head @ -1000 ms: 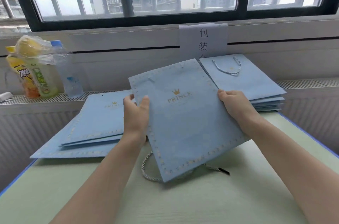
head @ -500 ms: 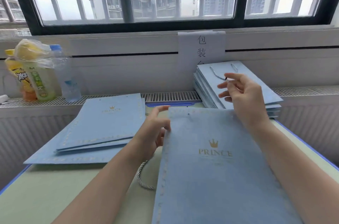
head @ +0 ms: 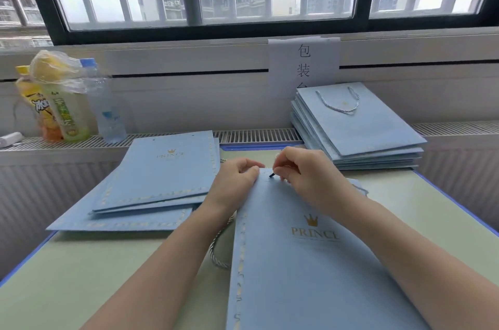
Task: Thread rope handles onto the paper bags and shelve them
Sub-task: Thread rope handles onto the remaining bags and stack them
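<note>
While your left hand (head: pixel 237 178) curls its fingers over the far left corner of the flat light-blue paper bag with the gold crown print (head: pixel 305 262), pinching the top edge, your right hand (head: pixel 305 175) pinches the black tip of the rope (head: pixel 272 175) between thumb and forefinger just above the bag's top strip. Both forearms reach forward from the bottom of the view and converge at that edge, wrists low over the paper. That bag lies flat on the pale green table (head: pixel 81 275), its long side running toward you and its near end passing out of the bottom of the view. A silver-grey twisted rope loop (head: pixel 216 248) shows at the bag's left edge, under your left forearm.

To your left, a fanned stack of blue bags without handles (head: pixel 162 181) overlaps the table's far-left corner and reaches the radiator grille. To the far right, a neat pile of blue bags with a rope handle on top (head: pixel 356 130) sits on the ledge, close behind your right hand. Open green surface lies at the near left and along the right side up to the table's blue edge trim (head: pixel 459 205). Drink bottles under a clear plastic bag (head: pixel 64 97) stand at the far left of the ledge, well apart from your hands. A white paper sign (head: pixel 303 65) hangs below the window.
</note>
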### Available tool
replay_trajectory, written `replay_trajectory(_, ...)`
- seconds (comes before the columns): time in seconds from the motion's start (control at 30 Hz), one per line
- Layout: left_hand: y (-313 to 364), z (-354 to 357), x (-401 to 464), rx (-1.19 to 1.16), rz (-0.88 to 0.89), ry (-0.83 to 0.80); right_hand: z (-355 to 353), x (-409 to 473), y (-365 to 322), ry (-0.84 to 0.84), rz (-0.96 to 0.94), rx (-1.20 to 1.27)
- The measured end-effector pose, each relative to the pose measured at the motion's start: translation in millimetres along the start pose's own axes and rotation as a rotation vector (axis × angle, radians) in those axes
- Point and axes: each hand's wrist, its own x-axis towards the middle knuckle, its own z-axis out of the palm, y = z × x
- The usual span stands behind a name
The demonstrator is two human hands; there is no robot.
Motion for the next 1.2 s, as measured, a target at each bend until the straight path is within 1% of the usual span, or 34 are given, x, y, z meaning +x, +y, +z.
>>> replay_trajectory(0.1, 0.2, 1.8, 0.1, 0.139, 0.104, 0.03, 1.2, 0.3, -0.3, 0.024, -0.124, -0.196)
replay_trajectory(0.2, -0.9, 2.8, 0.3, 0.214, 0.136, 0.05, 5.2, -0.9, 0.3, 0.005, -0.245, -0.323)
replay_trajectory(0.3, -1.5, 1.8, -0.1, 0.224, 0.129, 0.049, 13.3, -3.1, -0.5, -0.019, -0.299, -0.372)
replay_trajectory(0.37, -1.6, 0.8, -0.1, 0.222, 0.125, 0.038, 19.4, -5.3, -4.6, -0.058, -0.31, -0.341)
replay_trajectory(0.43, -2.8, 0.4, 1.1, 0.194, 0.101, 0.04, 22.3, -5.5, -7.5, -0.084, -0.271, -0.249)
replay_trajectory(0.53, -3.3, 1.3, 0.4, 0.156, 0.099, 0.063, 22.0, -4.5, -7.1, -0.095, -0.137, -0.09)
replay_trajectory(0.63, -2.2, 1.2, -0.6, 0.14, 0.149, 0.089, 21.6, -3.1, -2.9, -0.059, -0.028, -0.053)
replay_trajectory(0.73, -1.0, 1.6, -0.8, 0.106, 0.177, 0.113, 19.1, -1.3, -0.6, -0.111, 0.089, -0.021)
replay_trajectory(0.9, -3.7, 3.7, 0.8, 0.12, 0.2, 0.119, 15.4, -0.2, -0.5, -0.138, 0.106, -0.039)
replay_trajectory(1.03, -5.9, 5.8, 0.0, 0.172, 0.206, 0.068, 16.1, -1.1, -0.4, -0.173, 0.112, -0.082)
replay_trajectory(1.1, -8.2, 7.2, -0.3, 0.252, 0.224, 0.026, 14.8, -0.9, -1.3, -0.169, 0.111, -0.061)
replay_trajectory(1.2, -14.7, 9.1, 2.0, 0.42, 0.339, 0.02, 11.0, -0.3, -2.1, -0.137, 0.095, -0.03)
